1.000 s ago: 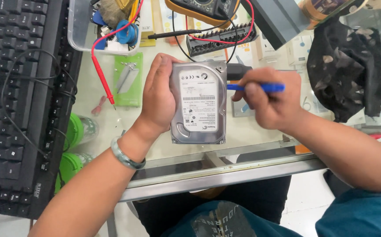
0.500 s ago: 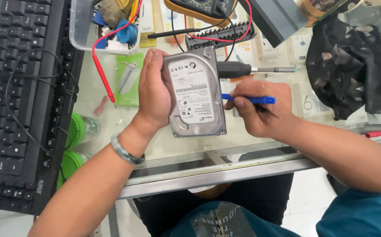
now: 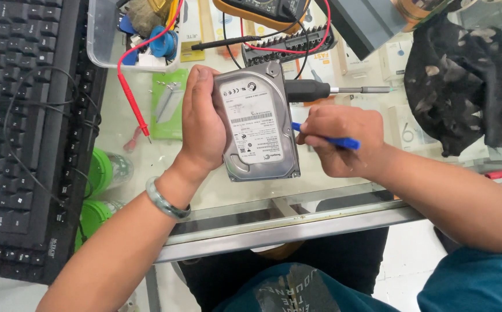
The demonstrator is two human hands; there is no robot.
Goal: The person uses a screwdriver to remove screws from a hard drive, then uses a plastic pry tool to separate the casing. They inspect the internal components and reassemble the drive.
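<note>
Drive [image 3: 256, 124] between both hands [image 3: 204, 124].

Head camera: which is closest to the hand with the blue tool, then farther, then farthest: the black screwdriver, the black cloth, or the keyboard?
From the right hand:
1. Black screwdriver, just above it.
2. Black cloth, up on its right side.
3. Keyboard, far across on the left.

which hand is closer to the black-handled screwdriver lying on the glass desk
Right. The right hand, holding a blue tool, sits just below the screwdriver; the left hand is across the hard drive.
</note>
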